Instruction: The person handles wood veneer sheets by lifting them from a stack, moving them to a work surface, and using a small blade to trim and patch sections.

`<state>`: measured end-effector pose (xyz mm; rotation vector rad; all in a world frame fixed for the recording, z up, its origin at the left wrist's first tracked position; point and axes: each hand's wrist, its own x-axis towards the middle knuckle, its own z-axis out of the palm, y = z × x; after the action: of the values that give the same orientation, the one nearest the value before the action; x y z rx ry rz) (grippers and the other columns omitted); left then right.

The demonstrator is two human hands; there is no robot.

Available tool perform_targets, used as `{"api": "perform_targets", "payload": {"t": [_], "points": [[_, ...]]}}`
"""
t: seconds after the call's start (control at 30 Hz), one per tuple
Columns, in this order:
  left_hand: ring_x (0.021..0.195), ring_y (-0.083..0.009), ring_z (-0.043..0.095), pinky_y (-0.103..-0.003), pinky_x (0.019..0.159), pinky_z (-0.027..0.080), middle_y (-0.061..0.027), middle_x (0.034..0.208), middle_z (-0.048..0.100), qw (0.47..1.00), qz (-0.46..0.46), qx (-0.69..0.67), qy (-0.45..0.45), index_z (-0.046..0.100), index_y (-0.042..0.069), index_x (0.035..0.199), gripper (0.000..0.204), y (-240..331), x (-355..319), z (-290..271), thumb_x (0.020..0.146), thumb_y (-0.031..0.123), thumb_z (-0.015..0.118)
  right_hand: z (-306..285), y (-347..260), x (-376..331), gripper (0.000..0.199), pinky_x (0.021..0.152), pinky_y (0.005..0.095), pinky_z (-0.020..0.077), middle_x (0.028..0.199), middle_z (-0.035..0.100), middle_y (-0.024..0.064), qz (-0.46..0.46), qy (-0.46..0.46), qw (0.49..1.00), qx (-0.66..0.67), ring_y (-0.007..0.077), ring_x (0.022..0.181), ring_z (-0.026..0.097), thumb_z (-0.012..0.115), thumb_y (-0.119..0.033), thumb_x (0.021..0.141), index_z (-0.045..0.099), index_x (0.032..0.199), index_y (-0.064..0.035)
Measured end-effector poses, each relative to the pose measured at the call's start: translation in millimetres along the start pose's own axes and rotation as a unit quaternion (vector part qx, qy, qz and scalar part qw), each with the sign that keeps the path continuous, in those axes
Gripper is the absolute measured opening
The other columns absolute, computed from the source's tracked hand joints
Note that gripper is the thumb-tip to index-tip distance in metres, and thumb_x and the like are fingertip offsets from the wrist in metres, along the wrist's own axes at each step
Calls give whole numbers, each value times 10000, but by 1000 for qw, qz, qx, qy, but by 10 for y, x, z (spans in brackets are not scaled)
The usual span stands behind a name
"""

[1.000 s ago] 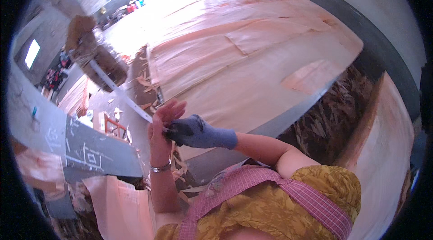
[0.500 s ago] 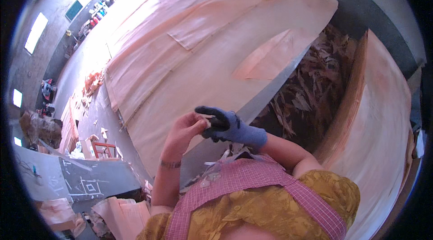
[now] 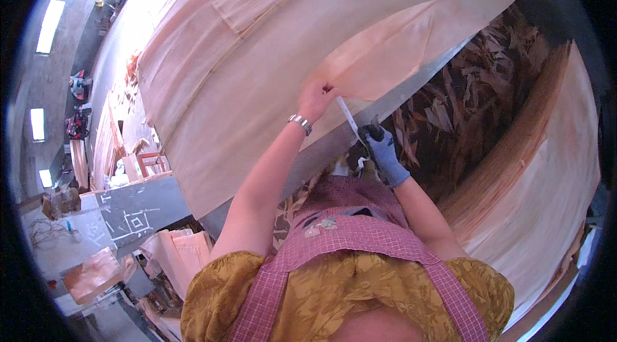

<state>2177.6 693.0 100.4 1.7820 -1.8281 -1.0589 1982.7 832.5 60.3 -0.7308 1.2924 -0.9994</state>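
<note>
A narrow white strip (image 3: 347, 116), looking like tape, stretches between my hands over the near edge of a large pale wood veneer sheet (image 3: 250, 104). My bare left hand (image 3: 315, 100), with a watch at the wrist, pinches its far end, close to a pinker, pointed area (image 3: 385, 43) in the sheet. In a blue glove with dark fingers, my right hand (image 3: 383, 148) is closed around the strip's near end, just off the sheet's edge. Whether a roll is inside that glove is hidden. A small white piece (image 3: 361, 163) shows below, against the apron.
The grey table edge (image 3: 411, 88) runs along the veneer sheet. Torn veneer scraps (image 3: 443, 114) lie in the dark gap to the right, beside a tall veneer stack (image 3: 540, 181). More veneer pieces (image 3: 177, 252) and a grey board with white markings (image 3: 138, 210) lie at left.
My hands have come apart from each other, the left forward over the veneer, the right back toward my apron. The white strip now spans between them. The view has shifted.
</note>
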Motion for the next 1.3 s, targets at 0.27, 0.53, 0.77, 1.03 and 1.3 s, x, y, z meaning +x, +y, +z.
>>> {"api": "perform_targets", "payload": {"t": [0.27, 0.53, 0.77, 1.03, 1.3], "points": [[780, -282, 623, -396, 675, 480, -114, 811, 643, 994, 5, 112, 2, 645, 33, 816, 272, 331, 366, 268, 750, 273, 756, 13, 483, 365, 151, 585, 227, 462, 850, 674, 1, 10, 65, 996, 63, 69, 675, 573, 623, -85, 925, 689, 1025, 7], [1035, -256, 573, -397, 867, 455, -91, 1159, 617, 931, 310, 189, 35, 635, 73, 1069, 308, -188, -88, 325, 798, 205, 695, -45, 349, 322, 158, 505, 240, 441, 830, 663, 4, 58, 37, 997, 35, 72, 587, 537, 646, -92, 905, 667, 1034, -3], [1249, -222, 427, -413, 1043, 334, -13, 1467, 431, 885, 333, 314, -83, 503, 138, 1362, 639, -73, -307, 257, 786, 348, 682, -90, 282, 291, 202, 659, 280, 525, 870, 687, 22, 35, 0, 998, 59, 104, 736, 623, 653, -106, 905, 668, 1068, 13], [1295, -220, 406, -445, 1077, 297, -26, 1473, 425, 903, 308, 285, -94, 479, 165, 1385, 657, -104, -292, 217, 801, 389, 677, -549, -788, 341, 222, 781, 318, 514, 933, 713, 104, -34, -35, 937, -346, 170, 841, 664, 661, -110, 860, 651, 1056, -7], [1447, -332, 211, -518, 1185, 132, -142, 1548, 277, 956, 217, 197, 7, 331, 53, 1464, 830, 63, -12, 211, 803, 408, 685, -242, -1177, 937, 262, 740, 271, 489, 980, 677, 42, 17, -82, 981, -174, 109, 802, 595, 627, -120, 919, 597, 1148, 4]]}}
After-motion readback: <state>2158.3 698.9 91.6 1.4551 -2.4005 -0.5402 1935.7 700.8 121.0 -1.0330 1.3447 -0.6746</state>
